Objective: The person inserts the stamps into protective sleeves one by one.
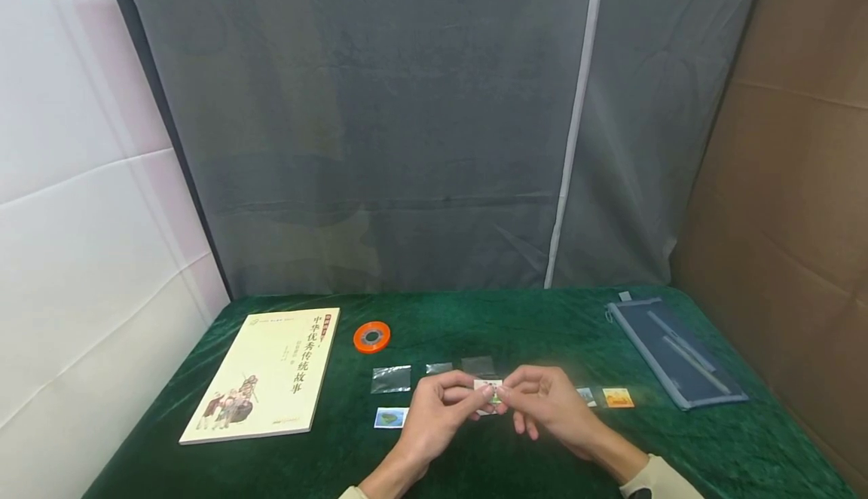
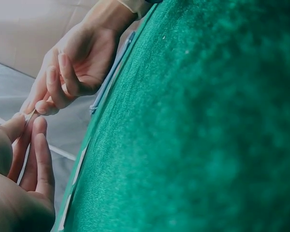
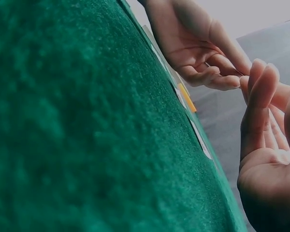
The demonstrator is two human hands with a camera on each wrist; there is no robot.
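Note:
Both hands meet low in the middle of the head view, over the green cloth. Between them is a small white-edged stamp (image 1: 486,385) with a green patch, partly covered by fingers. My left hand (image 1: 434,412) pinches its left side between thumb and fingers. On the other side, the right hand (image 1: 552,408) pinches the stamp too. In the left wrist view, its thin edge (image 2: 31,115) shows between the fingertips of both hands. A blue-and-green stamp (image 1: 389,417) lies by the left hand; an orange stamp (image 1: 618,398) and a partly hidden bluish one (image 1: 586,396) lie beyond the right.
Small clear plastic sleeves (image 1: 391,379) lie in a row behind the hands. An orange tape roll (image 1: 362,342) sits farther back, next to a cream book (image 1: 271,363) at the left. At the right lies a blue zip pouch (image 1: 667,344). Grey curtain closes off the back.

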